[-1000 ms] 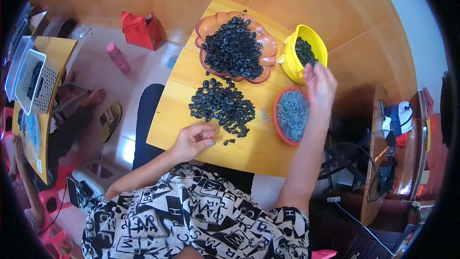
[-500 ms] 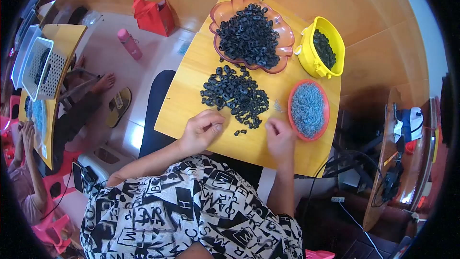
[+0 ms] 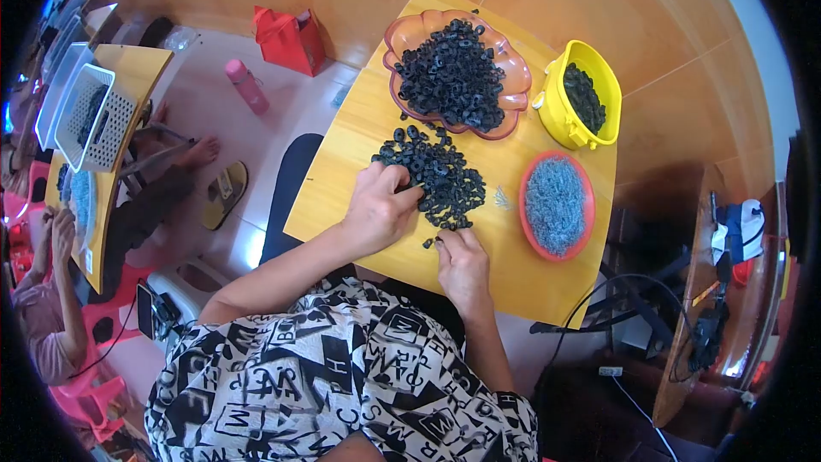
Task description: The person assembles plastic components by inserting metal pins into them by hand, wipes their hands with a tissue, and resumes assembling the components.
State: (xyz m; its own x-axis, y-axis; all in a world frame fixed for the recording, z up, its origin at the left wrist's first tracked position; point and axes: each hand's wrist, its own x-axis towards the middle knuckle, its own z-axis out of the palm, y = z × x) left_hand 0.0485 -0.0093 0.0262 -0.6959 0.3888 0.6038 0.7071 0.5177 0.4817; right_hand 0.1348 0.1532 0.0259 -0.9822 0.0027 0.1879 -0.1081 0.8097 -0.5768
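A loose pile of small black plastic parts (image 3: 449,184) lies on the yellow wooden table (image 3: 342,150). At the pile's left edge is my left hand (image 3: 379,210), its fingers bent and closed against the parts. My right hand (image 3: 464,269) is at the lower edge of the pile, thumb and index finger pinched beside a few black pieces. What either hand has between its fingertips is hidden or too small to tell. A red oval dish (image 3: 589,197) of thin grey-blue pins (image 3: 554,205) stands to the right, with several loose pins (image 3: 502,198) beside it.
Behind the pile, a scalloped amber tray (image 3: 513,77) holds a heap of black parts. A yellow bucket (image 3: 553,111) with more black pieces stands at the back right. On the left, another person's hands (image 3: 60,231) work at a second table with a white basket (image 3: 101,133).
My left hand has moved right and up onto the pile's left edge. My right hand has shifted left, from near the loose pins to the pile's lower edge. The view has tilted slightly.
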